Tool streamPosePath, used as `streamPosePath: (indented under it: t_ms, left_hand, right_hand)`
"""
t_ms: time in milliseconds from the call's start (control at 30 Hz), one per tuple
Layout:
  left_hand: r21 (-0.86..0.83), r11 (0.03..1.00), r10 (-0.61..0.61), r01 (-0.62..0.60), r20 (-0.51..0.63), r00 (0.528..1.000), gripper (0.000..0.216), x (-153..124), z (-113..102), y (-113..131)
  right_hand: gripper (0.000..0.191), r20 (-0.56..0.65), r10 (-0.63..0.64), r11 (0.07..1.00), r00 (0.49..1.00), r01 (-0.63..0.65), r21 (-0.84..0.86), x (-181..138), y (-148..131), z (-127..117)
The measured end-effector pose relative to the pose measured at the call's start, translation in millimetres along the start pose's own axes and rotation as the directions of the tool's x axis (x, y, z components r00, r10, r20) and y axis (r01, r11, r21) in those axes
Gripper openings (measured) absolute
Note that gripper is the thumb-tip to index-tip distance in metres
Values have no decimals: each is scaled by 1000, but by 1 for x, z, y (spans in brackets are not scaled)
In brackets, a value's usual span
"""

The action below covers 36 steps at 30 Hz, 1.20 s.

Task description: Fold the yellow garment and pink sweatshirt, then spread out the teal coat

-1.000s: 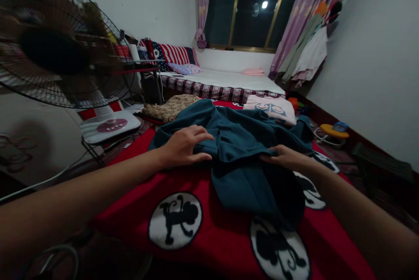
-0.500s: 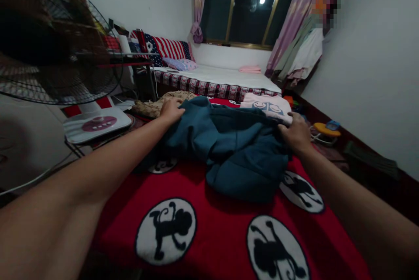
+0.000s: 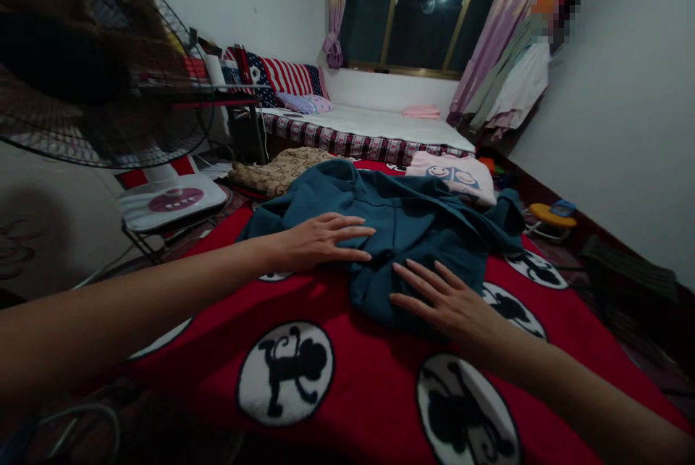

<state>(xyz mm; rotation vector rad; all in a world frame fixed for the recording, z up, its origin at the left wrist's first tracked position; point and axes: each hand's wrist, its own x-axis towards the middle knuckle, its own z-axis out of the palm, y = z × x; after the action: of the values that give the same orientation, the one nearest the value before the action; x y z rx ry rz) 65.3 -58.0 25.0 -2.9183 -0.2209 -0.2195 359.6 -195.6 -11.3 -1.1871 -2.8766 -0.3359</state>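
Observation:
A dark teal garment (image 3: pixel 391 211) with sleeves lies spread and wrinkled on a red blanket (image 3: pixel 374 400) patterned with black monkey figures in white circles. My left hand (image 3: pixel 329 239) is over the garment's near left part, fingers stretched to the right. My right hand (image 3: pixel 439 298) rests on its near right part, fingers spread and pointing up and left. Neither hand grips the cloth. Just beyond lie a folded pink shirt (image 3: pixel 472 179) with a smiling-face print and a brown patterned cloth (image 3: pixel 282 169).
On the left a large fan (image 3: pixel 108 81) stands close by, beside a white-topped stand (image 3: pixel 179 200). A bed (image 3: pixel 374 128) with a white top lies under the window. To the right are a yellow stool (image 3: pixel 551 216) and hanging clothes (image 3: pixel 518 88).
Both hands have let go of the garment's left and right edges and moved inward and nearer, fingers now extended. The garment lies flatter, a sleeve reaching out right.

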Motion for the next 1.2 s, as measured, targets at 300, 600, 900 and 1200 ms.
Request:
streamPosePath:
  t_ms: [300, 600, 900, 1200]
  left_hand:
    - [-53, 998, 38, -36, 38, 999, 21, 33, -4, -20]
    - [22, 997, 60, -68, 249, 967, 18, 23, -23, 16]
    - [2, 917, -387, 398, 235, 892, 17, 33, -44, 74]
    - [-412, 850, -133, 329, 437, 890, 16, 19, -42, 115]
  right_hand:
    - [58, -7, -252, 968, 968, 252, -11, 0, 17, 1]
    - [29, -138, 491, 718, 860, -310, 623, 22, -19, -20]
    - [32, 96, 388, 744, 917, -373, 555, 31, -72, -37]
    - [26, 92, 71, 793, 993, -112, 599, 27, -107, -44]
